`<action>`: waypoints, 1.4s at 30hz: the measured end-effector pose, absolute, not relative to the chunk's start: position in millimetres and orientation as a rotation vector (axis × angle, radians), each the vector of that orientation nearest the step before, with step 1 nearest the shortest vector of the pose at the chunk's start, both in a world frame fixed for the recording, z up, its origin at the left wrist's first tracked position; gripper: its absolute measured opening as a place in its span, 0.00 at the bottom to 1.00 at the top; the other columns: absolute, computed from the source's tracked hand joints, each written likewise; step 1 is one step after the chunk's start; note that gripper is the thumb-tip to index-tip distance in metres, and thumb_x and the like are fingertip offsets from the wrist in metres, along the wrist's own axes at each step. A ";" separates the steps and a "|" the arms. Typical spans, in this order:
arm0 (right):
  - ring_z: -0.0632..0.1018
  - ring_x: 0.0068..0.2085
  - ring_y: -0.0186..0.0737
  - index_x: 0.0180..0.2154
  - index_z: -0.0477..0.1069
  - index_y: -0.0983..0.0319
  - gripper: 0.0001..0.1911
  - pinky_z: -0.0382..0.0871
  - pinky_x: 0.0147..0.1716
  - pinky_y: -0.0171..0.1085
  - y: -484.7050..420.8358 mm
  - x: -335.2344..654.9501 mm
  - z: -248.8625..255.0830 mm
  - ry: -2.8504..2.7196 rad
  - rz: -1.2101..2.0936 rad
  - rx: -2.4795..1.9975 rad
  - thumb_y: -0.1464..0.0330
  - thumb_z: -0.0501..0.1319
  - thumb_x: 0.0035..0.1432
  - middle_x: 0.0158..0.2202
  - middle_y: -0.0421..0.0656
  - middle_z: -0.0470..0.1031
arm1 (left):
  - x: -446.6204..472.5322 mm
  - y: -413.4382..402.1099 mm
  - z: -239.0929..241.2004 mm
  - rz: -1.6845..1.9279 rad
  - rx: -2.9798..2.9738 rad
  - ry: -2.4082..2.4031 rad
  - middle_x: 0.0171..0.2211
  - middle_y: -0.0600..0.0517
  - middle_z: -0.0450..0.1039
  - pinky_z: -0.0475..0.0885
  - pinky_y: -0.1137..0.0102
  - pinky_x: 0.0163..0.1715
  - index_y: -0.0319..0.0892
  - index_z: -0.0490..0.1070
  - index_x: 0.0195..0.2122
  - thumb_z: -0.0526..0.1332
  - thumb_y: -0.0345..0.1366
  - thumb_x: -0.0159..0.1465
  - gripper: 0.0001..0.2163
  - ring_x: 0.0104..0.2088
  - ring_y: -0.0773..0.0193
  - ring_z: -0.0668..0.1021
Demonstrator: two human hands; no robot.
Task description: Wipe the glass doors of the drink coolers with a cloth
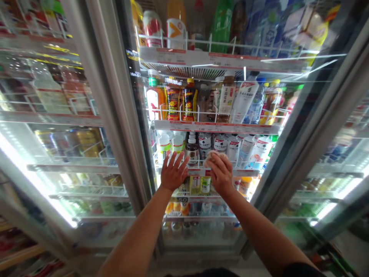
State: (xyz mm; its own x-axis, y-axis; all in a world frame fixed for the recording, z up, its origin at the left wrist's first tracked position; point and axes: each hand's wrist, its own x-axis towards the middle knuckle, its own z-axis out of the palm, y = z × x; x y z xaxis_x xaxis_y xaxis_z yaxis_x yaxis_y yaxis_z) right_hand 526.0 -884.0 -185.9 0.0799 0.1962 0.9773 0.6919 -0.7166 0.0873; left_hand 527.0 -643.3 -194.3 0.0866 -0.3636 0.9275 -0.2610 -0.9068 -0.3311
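Note:
My left hand (174,171) is raised in front of the fridge shelves with its fingers spread and nothing in it. To its right, my right hand (221,172) is closed on a crumpled pale pinkish cloth (210,157), which is bunched up under the fingers. Both hands are at the height of a white wire shelf front (198,172). Behind them stand a small dark bottle with a white cap (192,149) and several clear bottles with white labels (220,142). Whether either hand touches the glass door, I cannot tell.
Drink bottles fill the upper shelves, including a green bottle (221,25) and a black-and-yellow one (189,100). Metal door frames run down the left (111,100) and the right (311,134). Neighbouring fridge sections hold more bottles (46,84). Reflections show on the glass at top right.

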 end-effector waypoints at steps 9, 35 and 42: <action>0.69 0.64 0.44 0.58 0.73 0.52 0.22 0.65 0.65 0.48 -887.2 536.7 -135.0 -0.838 -1.782 -1.906 0.75 0.58 0.66 0.63 0.39 0.73 | 526.8 -643.5 -194.8 -1.952 -2.262 0.644 0.66 0.46 0.65 0.48 0.54 0.72 0.45 0.58 0.70 0.58 0.37 0.70 0.27 0.73 0.53 0.52; 0.72 0.61 0.45 0.50 0.78 0.57 0.18 0.69 0.62 0.49 -916.1 540.2 -127.0 -0.803 -1.817 -1.839 0.78 0.61 0.63 0.58 0.44 0.77 | 527.4 -643.6 -197.0 -1.971 -2.276 0.644 0.67 0.47 0.62 0.49 0.53 0.72 0.47 0.51 0.73 0.58 0.36 0.70 0.31 0.72 0.53 0.54; 0.73 0.59 0.43 0.54 0.76 0.57 0.18 0.67 0.63 0.46 -920.4 530.8 -163.0 -1.074 -1.710 -2.002 0.76 0.60 0.65 0.55 0.43 0.79 | 527.0 -643.9 -197.0 -1.960 -2.294 0.644 0.69 0.47 0.59 0.48 0.53 0.72 0.47 0.50 0.73 0.57 0.36 0.70 0.31 0.73 0.53 0.53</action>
State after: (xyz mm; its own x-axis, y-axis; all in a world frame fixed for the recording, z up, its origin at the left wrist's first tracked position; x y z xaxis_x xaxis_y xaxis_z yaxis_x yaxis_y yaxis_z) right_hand 530.8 -920.4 -163.0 0.0138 0.3433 0.9391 0.6970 -0.6768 0.2371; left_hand 527.0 -643.9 -197.0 0.1064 -0.3464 0.9320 -0.2743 -0.9112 -0.3073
